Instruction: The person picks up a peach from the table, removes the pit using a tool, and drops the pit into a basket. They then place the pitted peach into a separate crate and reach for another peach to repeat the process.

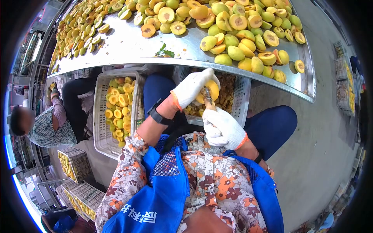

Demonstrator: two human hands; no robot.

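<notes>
- A co-worker [46, 128] in a patterned top is sitting far left, below the tabletop's left end, beside small mesh crates [72, 163] that are holding yellow fruit.
- A white crate [101, 116] is standing under the near edge of the tabletop [132, 46], about half filled with cut halves.
- A heap of small halves [77, 29] is lying along the tabletop's left end, with a green leaf [165, 50] near the middle of the near edge.
- The left hand [192, 87], in a white glove with a watch [157, 115] on the wrist, is clamping around a yellow fruit [213, 90] just below the near edge.
- A wooden-handled tool [209, 101] is touching that fruit from below, with its tip going into it.
- The right hand [223, 128], also gloved, is closing tight on the tool's handle.
- A second crate [243, 103] is sitting directly under both hands, holding brownish pits or scraps; I cannot tell which.
- Bigger halves [241, 35] are piling up toward the tabletop's right end, many cut side up and already without a stone.
- Judgement: the work is well along, with many halves cut and one fruit in hand, and several pieces on the right look whole.
</notes>
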